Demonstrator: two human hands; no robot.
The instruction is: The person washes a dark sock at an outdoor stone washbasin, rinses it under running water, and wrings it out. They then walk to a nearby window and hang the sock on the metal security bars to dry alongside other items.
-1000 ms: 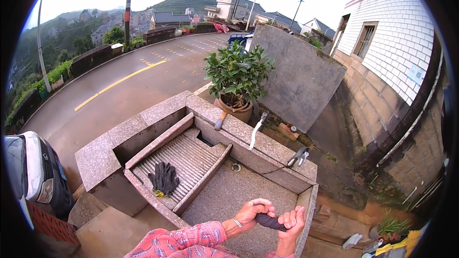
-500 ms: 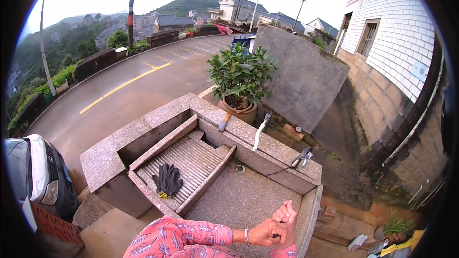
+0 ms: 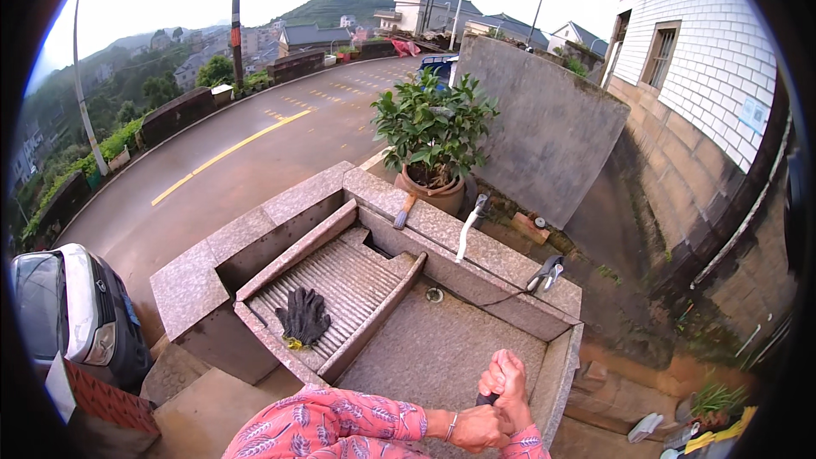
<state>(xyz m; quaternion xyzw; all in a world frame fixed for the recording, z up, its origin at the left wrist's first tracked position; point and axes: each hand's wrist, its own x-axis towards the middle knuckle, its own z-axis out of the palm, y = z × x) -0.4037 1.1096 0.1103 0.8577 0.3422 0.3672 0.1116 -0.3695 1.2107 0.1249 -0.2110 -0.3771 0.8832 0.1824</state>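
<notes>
My left hand, with a bracelet at its wrist, is closed and pressed against my right wrist over the stone basin. Just above it my right hand is closed too, its fingers curled. A small black thing peeks out between the two hands; its kind and most of its length are hidden. To the left, a black glove with a yellow edge lies on the ribbed stone washboard. Neither hand touches it.
On the basin's back ledge lie a brush and a black-and-silver item with a dark cord. A white tap reaches over the basin. Beyond stand a potted shrub and a grey slab. A car is at the left.
My hands have shifted slightly lower; the right one now stands more upright above the left. More of the black thing shows between them. The whole view has shifted slightly.
</notes>
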